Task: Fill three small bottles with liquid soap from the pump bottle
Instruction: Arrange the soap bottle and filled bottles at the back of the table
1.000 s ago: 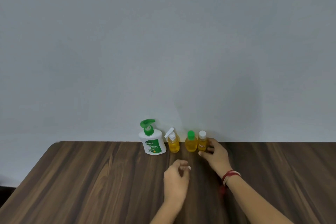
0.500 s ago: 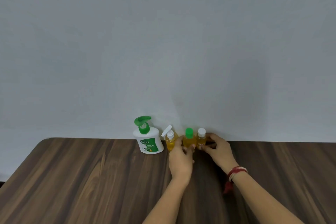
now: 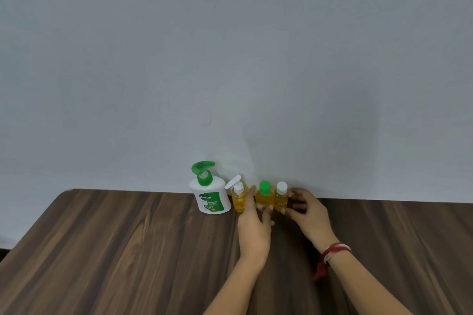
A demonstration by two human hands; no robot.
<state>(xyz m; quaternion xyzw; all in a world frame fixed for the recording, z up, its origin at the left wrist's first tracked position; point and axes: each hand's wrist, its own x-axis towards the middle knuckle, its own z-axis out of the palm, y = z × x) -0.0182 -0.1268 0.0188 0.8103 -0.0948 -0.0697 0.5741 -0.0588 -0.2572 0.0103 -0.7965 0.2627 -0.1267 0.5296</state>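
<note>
A white pump bottle (image 3: 212, 199) with a green pump head stands at the table's far edge, against the wall. To its right stand three small bottles of yellow liquid in a row: a spray-top bottle (image 3: 238, 200), a green-capped bottle (image 3: 264, 194) and a white-capped bottle (image 3: 281, 195). My left hand (image 3: 254, 227) grips the green-capped bottle, with one finger between it and the spray-top bottle and the others across its front. My right hand (image 3: 308, 215) holds the white-capped bottle, thumb in front at its base and fingers behind it.
The dark wooden table (image 3: 128, 250) runs up to a plain grey wall (image 3: 230, 59). Its rounded left corner lies at the far left. A red and white band (image 3: 334, 252) sits on my right wrist.
My left hand has reached forward from the middle of the table and taken hold of the green-capped bottle. My right hand has stayed on the white-capped bottle.
</note>
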